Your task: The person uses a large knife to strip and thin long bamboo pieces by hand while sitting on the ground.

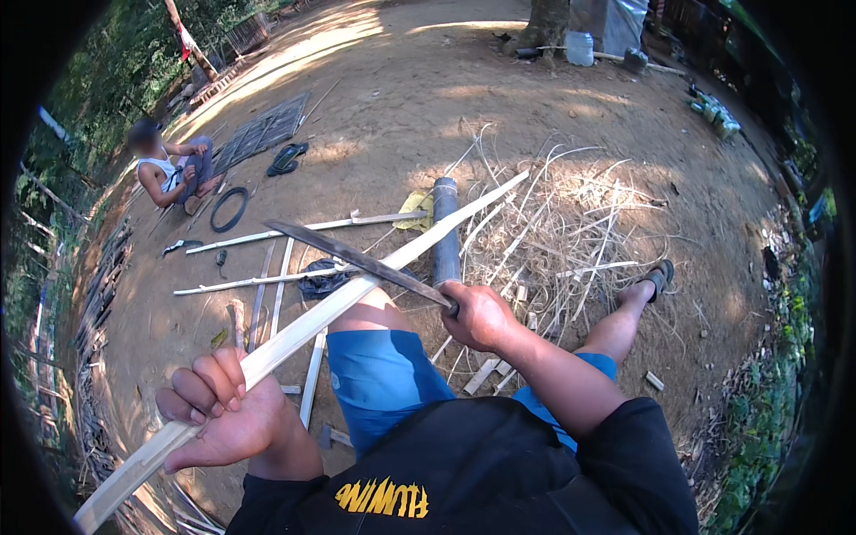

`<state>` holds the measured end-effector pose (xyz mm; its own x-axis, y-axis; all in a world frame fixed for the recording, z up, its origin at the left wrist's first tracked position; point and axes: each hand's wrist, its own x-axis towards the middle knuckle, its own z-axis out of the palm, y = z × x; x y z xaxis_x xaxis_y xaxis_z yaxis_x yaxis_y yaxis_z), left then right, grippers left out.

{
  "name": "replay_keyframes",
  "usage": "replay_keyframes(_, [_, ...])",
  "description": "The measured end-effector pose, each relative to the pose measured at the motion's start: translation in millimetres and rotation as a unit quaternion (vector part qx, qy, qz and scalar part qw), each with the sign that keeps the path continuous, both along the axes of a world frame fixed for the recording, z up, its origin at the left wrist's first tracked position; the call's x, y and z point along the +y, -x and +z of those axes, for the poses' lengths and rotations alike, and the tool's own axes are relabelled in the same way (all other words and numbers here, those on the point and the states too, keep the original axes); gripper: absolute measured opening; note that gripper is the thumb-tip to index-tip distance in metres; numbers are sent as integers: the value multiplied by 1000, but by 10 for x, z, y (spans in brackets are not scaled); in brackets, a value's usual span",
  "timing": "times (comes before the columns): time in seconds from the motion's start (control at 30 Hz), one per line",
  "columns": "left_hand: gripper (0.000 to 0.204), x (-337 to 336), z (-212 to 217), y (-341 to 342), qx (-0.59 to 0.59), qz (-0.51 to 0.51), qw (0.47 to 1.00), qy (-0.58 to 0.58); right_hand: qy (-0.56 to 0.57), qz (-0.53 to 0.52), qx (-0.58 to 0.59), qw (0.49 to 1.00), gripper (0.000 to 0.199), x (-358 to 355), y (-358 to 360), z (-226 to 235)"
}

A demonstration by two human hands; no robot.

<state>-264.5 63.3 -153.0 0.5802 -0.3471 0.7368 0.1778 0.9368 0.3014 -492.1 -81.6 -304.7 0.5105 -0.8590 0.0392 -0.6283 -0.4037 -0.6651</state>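
My left hand [227, 415] is closed round a long, pale strip of split bamboo [316, 325], which runs from the lower left up to the right. With my right hand [481, 316] I grip the handle of a machete [357, 256]. Its dark blade points up and left and crosses the strip, apparently in contact with it a little above my left knee. Beyond the blade, the strip's far end passes over a dark grey pipe-like cylinder [445, 232] lying on the ground. Most of the machete's handle is hidden inside my right fist.
Curled shavings [571, 223] cover the dirt right of the cylinder. Pale bamboo sticks [267, 281] lie to the left, near a black plastic bag [323, 283]. Farther left, another person [169, 169] sits by a black ring [229, 209] and slippers [287, 159]. A clear jug [580, 49] stands beside a tree.
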Motion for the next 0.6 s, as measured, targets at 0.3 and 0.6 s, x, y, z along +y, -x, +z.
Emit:
replay_keyframes(0.3, [65, 156, -113, -106, -19, -9, 1000, -14, 13, 88, 39, 995, 23, 145, -196, 12])
replay_keyframes(0.6, [65, 149, -121, -210, 37, 43, 998, -17, -5, 80, 69, 994, 21, 39, -167, -52])
